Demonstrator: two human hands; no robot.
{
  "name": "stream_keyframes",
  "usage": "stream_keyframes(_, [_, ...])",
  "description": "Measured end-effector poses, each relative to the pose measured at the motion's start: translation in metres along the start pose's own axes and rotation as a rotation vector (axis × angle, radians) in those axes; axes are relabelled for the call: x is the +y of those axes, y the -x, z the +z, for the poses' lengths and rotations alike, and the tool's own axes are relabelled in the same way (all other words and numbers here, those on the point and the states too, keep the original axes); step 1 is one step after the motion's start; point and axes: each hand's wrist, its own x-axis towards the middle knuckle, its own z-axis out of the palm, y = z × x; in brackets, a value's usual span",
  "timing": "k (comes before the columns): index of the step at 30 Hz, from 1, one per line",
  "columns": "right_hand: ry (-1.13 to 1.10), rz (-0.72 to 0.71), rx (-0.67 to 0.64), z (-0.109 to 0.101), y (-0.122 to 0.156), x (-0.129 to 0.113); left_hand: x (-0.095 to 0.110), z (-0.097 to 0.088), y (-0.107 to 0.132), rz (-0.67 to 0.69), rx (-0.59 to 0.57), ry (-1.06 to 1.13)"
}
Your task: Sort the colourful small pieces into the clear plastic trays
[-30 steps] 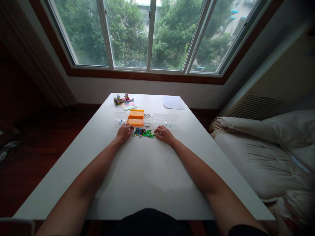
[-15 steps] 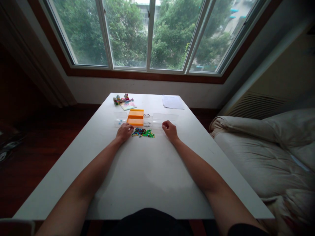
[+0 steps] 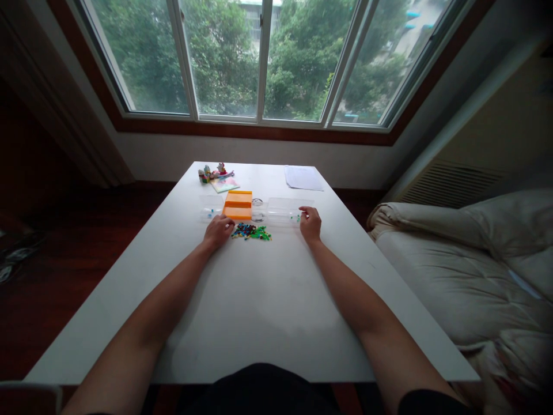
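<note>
A small heap of coloured toy bricks (image 3: 253, 232) lies on the white table (image 3: 259, 305). My left hand (image 3: 219, 229) rests curled on the table at the heap's left edge, just below an orange box (image 3: 238, 206). My right hand (image 3: 310, 223) is at the right end of a clear plastic tray (image 3: 285, 210), its fingers bent against the tray's edge beside a few tiny green and blue pieces. Whether those fingers hold a piece is too small to see.
A second clear tray (image 3: 211, 207) sits left of the orange box. Small toy figures (image 3: 211, 172) and a pastel booklet (image 3: 225, 185) lie at the far left, a paper sheet (image 3: 303, 178) at the far right. A bed with pale bedding (image 3: 475, 271) stands to the right.
My right hand has left the right side of the brick heap and moved right and away to the clear tray's end. The left hand has stayed put.
</note>
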Motion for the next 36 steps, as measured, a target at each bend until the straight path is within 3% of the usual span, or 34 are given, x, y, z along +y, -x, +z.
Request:
stream_keyframes(4, [-0.026,-0.086,-0.102,0.005,0.007,-0.008,-0.001,0.000,0.000,-0.001,0.000,-0.004])
stream_keyframes(11, [-0.065,-0.281,-0.420,0.012,0.026,-0.037,-0.001,0.000,0.000,-0.009,-0.010,0.004])
stream_keyframes(15, [-0.081,-0.401,-0.535,0.012,0.030,-0.044,-0.002,0.001,0.000,-0.010,-0.008,0.007])
stream_keyframes(25, [-0.075,-0.527,-0.666,0.010,0.031,-0.054,-0.002,0.001,-0.001,0.005,-0.004,0.008])
stream_keyframes(36, [-0.048,-0.480,-0.660,0.011,0.031,-0.054,-0.002,0.001,-0.001,0.011,-0.004,0.015])
